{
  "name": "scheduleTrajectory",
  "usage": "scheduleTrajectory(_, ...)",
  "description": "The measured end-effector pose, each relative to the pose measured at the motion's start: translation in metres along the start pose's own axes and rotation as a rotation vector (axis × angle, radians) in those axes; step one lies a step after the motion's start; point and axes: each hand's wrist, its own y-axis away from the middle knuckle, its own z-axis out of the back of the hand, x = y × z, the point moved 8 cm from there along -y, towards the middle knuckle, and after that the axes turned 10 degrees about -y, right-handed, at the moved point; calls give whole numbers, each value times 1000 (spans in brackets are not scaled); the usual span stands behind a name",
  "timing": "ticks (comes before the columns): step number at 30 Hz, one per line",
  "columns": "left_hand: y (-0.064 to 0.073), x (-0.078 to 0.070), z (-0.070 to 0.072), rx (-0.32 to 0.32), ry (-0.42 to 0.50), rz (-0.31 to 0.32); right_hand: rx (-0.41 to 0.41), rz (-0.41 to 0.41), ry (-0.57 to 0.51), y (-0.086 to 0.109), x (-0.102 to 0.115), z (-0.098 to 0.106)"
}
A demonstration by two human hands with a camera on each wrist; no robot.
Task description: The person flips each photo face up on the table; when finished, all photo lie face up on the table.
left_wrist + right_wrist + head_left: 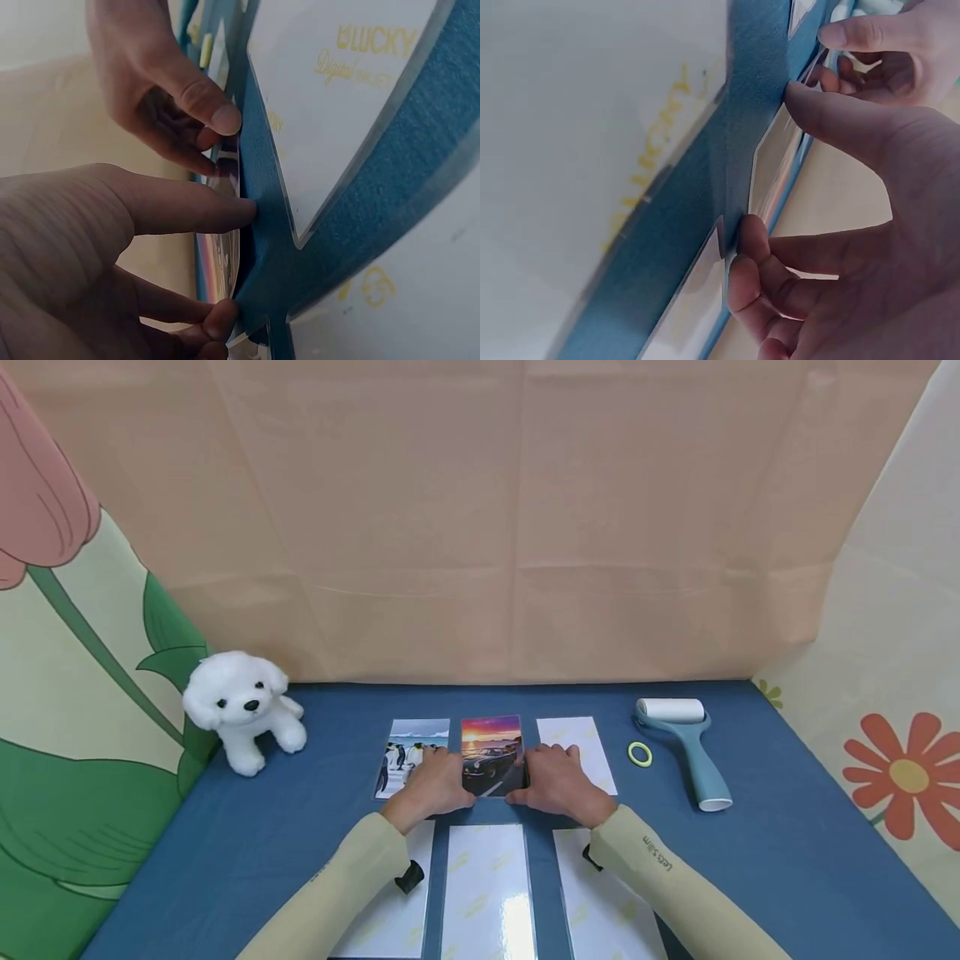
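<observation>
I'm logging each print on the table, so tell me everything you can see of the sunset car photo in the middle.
The sunset car photo is a glossy upright print of a dark vintage car under an orange and purple sky. It lies flat on the blue table, in the middle of the far row, between a penguin photo and a white sheet. The left hand and right hand hold its lower corners, fingers at its side edges.

The car photo [491,753] looks glossy and smooth; the blank sheets [486,893] near the worktop's front edge shine like film. The worktop [787,860] is matt blue cloth. The toy dog [242,706] is plush.
</observation>
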Motion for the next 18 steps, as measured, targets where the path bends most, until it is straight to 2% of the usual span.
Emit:
scheduleTrajectory(10, 0, -1, 1, 11, 9, -12, 20, 1, 17, 1, 4, 3)
scheduleTrajectory(18, 6, -2, 2, 12, 53, -4, 21, -1, -46, 2, 2, 3)
